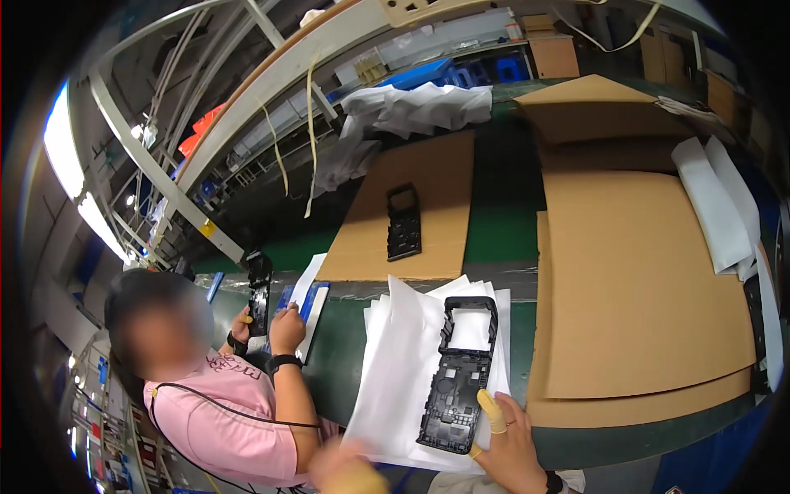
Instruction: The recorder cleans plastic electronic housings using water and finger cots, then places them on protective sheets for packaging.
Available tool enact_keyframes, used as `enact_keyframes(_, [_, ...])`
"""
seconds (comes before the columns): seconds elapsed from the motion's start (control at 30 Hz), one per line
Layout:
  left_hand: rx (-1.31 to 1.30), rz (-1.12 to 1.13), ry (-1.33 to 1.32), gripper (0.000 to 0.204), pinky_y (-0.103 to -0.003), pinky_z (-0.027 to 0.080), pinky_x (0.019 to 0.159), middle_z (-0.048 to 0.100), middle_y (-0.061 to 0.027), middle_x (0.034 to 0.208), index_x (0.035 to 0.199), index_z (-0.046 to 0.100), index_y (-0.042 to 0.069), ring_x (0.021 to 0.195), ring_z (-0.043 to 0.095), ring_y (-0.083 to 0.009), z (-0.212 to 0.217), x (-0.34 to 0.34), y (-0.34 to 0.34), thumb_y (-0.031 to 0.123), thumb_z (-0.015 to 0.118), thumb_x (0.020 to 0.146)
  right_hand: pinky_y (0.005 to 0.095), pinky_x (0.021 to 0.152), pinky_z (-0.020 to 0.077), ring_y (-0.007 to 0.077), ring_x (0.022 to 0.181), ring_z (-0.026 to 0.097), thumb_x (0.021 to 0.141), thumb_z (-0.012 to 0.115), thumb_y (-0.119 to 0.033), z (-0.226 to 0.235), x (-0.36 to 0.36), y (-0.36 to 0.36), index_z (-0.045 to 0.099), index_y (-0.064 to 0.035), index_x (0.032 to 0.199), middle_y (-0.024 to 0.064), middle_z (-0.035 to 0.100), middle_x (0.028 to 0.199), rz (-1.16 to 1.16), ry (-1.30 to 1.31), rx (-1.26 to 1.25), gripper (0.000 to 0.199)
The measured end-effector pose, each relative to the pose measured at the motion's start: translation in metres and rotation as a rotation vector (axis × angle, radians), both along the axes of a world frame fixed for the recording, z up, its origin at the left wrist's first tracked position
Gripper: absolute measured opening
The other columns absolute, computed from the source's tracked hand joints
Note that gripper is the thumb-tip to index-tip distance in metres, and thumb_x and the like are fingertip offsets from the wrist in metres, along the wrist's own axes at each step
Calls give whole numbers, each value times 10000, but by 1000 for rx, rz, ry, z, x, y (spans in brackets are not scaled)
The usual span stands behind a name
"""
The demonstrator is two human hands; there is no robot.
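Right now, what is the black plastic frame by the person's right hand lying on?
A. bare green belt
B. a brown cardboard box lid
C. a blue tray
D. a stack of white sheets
D: the black plastic frame lies flat on a fanned stack of white sheets, with the right hand touching its lower right edge; the brown cardboard is beside the stack, not under the frame.

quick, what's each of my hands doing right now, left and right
Left hand: blurred at the lower edge, so open or closed cannot be told.
Right hand: open, fingers resting on the lower end of the black plastic frame lying on the white sheets.
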State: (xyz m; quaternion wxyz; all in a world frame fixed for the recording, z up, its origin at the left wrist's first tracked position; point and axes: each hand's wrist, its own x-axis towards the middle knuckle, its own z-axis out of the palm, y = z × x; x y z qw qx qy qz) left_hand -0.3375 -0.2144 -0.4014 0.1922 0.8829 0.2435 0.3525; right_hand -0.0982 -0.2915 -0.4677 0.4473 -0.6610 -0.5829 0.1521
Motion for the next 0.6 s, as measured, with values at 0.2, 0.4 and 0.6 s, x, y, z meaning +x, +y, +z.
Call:
enact_keyframes(0.2, [284, 232, 538, 609, -380, 442, 814, 513, -224, 1031, 1108, 516, -16, 950, 524, -343, 38, 114, -21, 384, 724, 700, 481, 973, 322, 350, 1215, 358, 705, 711, -223, 6, -2, 3, 431, -60, 1258, 119, 374, 1313, -4, 26, 34, 641])
enact_keyframes(0.4, [-109, 240, 540, 748, -406, 440, 823, 494, -254, 1060, 1136, 445, -111, 944, 512, -392, 2, 101, 6, 405, 735, 678, 447, 937, 334, 329, 1223, 361, 735, 683, -222, 8, 2, 2, 465, -81, 1253, 80, 408, 1320, 27, -44, -12, 580])
enact_keyframes(0.6, [-386, 253, 500, 667, -410, 436, 874, 476, -279, 1131, 1255, 351, -93, 1017, 508, -402, 20, 78, 42, 222, 614, 730, 437, 923, 338, 320, 1224, 361, 758, 632, -190, 9, -1, 3, 538, -136, 1206, 63, 441, 1298, 6, -106, -43, 461])
